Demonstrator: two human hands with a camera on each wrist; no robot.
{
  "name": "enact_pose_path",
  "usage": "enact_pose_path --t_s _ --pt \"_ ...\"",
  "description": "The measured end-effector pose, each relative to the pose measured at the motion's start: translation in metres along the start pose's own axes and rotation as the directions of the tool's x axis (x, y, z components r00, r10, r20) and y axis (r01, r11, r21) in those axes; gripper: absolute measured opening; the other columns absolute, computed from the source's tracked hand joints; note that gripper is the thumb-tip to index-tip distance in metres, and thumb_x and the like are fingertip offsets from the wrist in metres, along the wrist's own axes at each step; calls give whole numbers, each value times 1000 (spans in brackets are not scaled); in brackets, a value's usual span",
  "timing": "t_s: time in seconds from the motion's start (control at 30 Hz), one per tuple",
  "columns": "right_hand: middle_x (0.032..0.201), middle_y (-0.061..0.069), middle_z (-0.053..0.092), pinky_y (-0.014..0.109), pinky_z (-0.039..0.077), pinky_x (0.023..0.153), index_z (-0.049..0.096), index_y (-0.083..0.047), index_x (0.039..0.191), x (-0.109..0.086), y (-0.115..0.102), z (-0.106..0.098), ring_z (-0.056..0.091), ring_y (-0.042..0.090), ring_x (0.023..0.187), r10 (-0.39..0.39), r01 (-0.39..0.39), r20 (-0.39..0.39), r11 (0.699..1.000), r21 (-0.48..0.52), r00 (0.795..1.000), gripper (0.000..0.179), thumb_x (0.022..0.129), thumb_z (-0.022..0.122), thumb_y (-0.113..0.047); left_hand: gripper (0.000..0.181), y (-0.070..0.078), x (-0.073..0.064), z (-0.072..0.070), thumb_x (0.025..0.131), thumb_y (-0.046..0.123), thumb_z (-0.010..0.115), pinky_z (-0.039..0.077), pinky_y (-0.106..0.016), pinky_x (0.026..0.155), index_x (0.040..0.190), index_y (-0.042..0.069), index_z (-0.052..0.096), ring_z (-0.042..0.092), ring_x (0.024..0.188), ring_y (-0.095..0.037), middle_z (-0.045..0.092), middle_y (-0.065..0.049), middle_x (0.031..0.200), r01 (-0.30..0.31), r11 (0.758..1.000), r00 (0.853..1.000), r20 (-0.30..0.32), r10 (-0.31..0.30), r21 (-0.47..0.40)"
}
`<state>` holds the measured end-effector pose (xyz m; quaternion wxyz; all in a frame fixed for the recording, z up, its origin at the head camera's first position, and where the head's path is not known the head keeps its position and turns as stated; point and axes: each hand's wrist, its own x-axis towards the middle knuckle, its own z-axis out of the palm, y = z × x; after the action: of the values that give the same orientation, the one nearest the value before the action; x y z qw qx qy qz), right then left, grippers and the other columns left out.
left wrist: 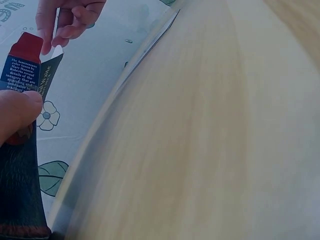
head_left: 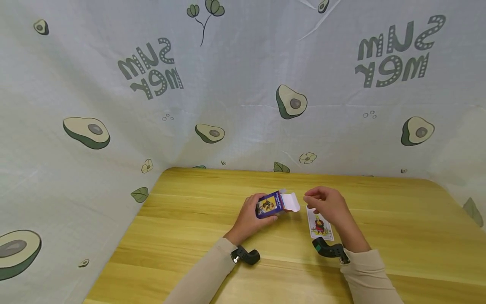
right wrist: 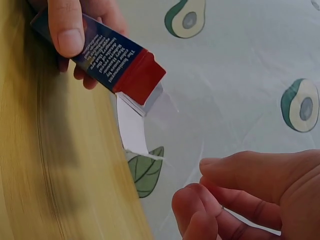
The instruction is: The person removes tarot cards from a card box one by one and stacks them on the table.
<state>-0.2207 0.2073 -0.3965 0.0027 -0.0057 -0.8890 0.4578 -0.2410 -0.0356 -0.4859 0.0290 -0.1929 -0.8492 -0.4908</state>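
Note:
My left hand (head_left: 247, 218) grips a small blue and purple card box (head_left: 268, 204) with a picture on its front. Its thumb lies along one side in both wrist views. The box is tilted, with its white top flap (head_left: 291, 202) folded out to the right; a red side flap (right wrist: 145, 77) shows in the right wrist view. Just right of the flap, my right hand (head_left: 329, 207) hovers with loosely bent fingers, thumb near the index finger, and nothing visible between them. Partly under that hand, a picture card (head_left: 319, 227) lies face up on the table, its upper part covered.
The yellow wooden table (head_left: 197, 236) spreads around both hands. A pale curtain (head_left: 243, 76) printed with avocados hangs behind it and along the left side. Dark wrist-worn cameras sit on the left wrist (head_left: 248, 256) and the right wrist (head_left: 328, 249).

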Motion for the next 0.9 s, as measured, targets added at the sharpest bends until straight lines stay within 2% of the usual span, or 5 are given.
enact_pose_path --t_s 0.23,0.57,0.77,0.9 --pt "90 14 66 39 54 67 64 2 108 -1 -6 4 63 31 81 -33 33 10 999 14 999 29 93 65 -23 71 2 -1 -1 78 44 78 42 -32 90 136 17 47 47 109 -16 53 0 126 -9 1000 1000 -5 9 5" --pt "89 12 67 39 54 67 65 1 105 0 -11 14 62 30 81 -24 23 25 999 39 999 26 92 67 -20 71 2 0 0 79 44 78 41 -33 91 137 18 46 46 110 -15 53 0 127 -7 1000 1000 3 7 8" --pt "89 10 67 34 54 63 66 1 104 0 -13 22 60 21 74 -24 24 20 999 44 1000 23 90 69 -17 72 2 -1 -1 78 43 78 41 -34 92 137 18 46 46 111 -15 52 1 127 -23 1000 1000 5 23 4" --pt "88 10 67 31 52 60 67 0 102 0 -14 26 58 20 72 -28 28 22 999 33 999 22 90 69 -18 72 3 -2 -1 79 44 77 41 -34 91 137 18 45 46 111 -15 52 1 128 -23 1000 1000 5 23 7"
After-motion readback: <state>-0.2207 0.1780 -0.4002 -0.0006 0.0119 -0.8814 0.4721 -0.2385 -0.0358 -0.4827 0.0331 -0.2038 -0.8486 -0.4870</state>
